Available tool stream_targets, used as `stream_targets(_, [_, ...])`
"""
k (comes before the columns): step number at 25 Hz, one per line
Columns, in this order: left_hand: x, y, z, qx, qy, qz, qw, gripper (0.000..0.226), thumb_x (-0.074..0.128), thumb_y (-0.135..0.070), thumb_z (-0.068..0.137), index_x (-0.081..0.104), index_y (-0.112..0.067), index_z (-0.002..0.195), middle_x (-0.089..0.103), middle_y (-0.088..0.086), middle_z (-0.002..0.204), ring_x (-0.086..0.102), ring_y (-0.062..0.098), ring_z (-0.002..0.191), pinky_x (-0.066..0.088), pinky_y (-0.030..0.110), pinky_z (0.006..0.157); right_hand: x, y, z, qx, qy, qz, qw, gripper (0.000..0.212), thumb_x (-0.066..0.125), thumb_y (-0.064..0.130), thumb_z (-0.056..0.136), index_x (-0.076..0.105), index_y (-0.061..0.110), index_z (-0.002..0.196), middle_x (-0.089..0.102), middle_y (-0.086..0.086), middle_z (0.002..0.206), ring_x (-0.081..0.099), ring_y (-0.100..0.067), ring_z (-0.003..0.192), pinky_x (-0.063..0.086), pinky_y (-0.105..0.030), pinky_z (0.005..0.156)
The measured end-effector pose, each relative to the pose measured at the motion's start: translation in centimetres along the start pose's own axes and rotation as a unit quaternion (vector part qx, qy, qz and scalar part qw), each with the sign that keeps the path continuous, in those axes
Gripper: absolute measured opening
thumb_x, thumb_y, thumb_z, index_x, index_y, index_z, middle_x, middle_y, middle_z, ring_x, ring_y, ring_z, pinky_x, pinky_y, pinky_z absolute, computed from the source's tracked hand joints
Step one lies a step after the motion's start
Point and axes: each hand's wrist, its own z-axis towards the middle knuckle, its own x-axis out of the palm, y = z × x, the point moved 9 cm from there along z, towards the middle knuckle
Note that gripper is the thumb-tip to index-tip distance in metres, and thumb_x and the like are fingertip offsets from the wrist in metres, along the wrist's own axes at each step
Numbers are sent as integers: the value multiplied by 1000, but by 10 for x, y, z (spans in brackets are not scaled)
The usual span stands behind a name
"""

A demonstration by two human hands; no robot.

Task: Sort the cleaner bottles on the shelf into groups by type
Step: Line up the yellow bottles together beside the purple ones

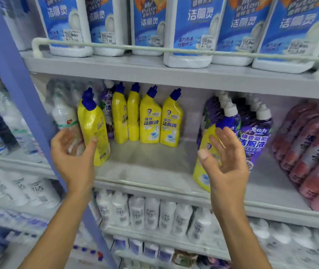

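Observation:
On the middle shelf (149, 169), several yellow bottles with blue caps (151, 121) stand in a row at the back. Two more yellow bottles (93, 127) lean at the front left beside a clear bottle (63, 115). My left hand (73, 158) is cupped and open under them, its thumb touching the front yellow bottle. A lone yellow bottle (200, 175) leans among purple bottles with white caps (255, 136) on the right. My right hand (226, 158) is in front of it with fingers spread, holding nothing.
Pink bottles (309, 150) lie stacked at the far right of the shelf. Large white-and-blue bottles (193, 28) fill the upper shelf behind a rail. A blue upright post (17, 84) runs down the left. White bottles (151, 212) line the lower shelf.

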Motion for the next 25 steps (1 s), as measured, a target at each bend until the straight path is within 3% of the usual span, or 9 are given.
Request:
stream_targets(2, [9,3,7,7,13,72,997,50,82,-11,80,59,-28,121,65,1,119,65,1,99,56,23,90,-34,6,1,-7,-22,-2,1000,68,78,7,82,51,21,144,56,-2,150,57,-17,136,52,-37,107])
stream_targets(4, [23,11,18,16,17,171,985,47,80,-22,71,61,-38,110,66,-1,113,65,11,97,58,37,90,-58,-6,9,6,-46,-37,998,69,81,2,84,52,19,145,57,1,149,58,-13,133,50,-39,112])
stream_targets(7, [32,26,41,-33,5,246,969,55,80,-24,68,61,-15,119,67,12,117,65,32,106,55,44,91,-66,-37,22,27,-39,-148,988,67,86,8,83,55,22,141,61,3,140,61,-10,126,51,-41,110])
stream_targets(10, [36,38,56,-85,54,296,950,48,85,-19,77,62,-9,118,70,18,115,67,37,106,54,46,93,-61,-54,32,5,-4,-241,970,61,85,18,81,56,31,133,63,6,129,64,-13,114,54,-47,99])
stream_targets(14, [34,50,60,-79,113,282,949,50,88,-21,78,61,-15,119,71,11,109,68,32,100,56,50,93,-49,-60,38,5,24,-244,970,50,82,20,87,55,33,126,67,12,121,67,-8,108,58,-39,94])
stream_targets(17, [45,38,43,-50,173,254,950,49,85,-18,82,59,-11,123,66,6,104,66,25,91,56,41,83,-21,-70,37,11,73,-245,967,48,82,17,88,55,29,125,70,12,114,69,-2,100,59,-27,87])
stream_targets(21, [70,33,12,-2,249,200,948,40,81,-9,86,58,-10,119,65,-1,99,62,4,86,53,26,74,29,-92,34,30,117,-234,965,52,83,20,88,55,21,132,72,1,117,72,-4,101,60,-26,87])
stream_targets(23, [84,40,7,-4,312,171,934,38,82,-13,85,59,-12,116,69,-5,100,68,13,89,56,22,77,53,-100,33,38,137,-225,964,52,83,19,88,55,22,133,72,0,120,72,-2,102,61,-27,86])
stream_targets(25, [96,48,7,-12,382,145,912,46,84,-32,81,63,-15,118,74,-2,106,71,19,100,60,33,85,70,-106,34,48,145,-216,964,53,81,19,89,55,19,136,72,1,121,71,0,101,62,-25,83])
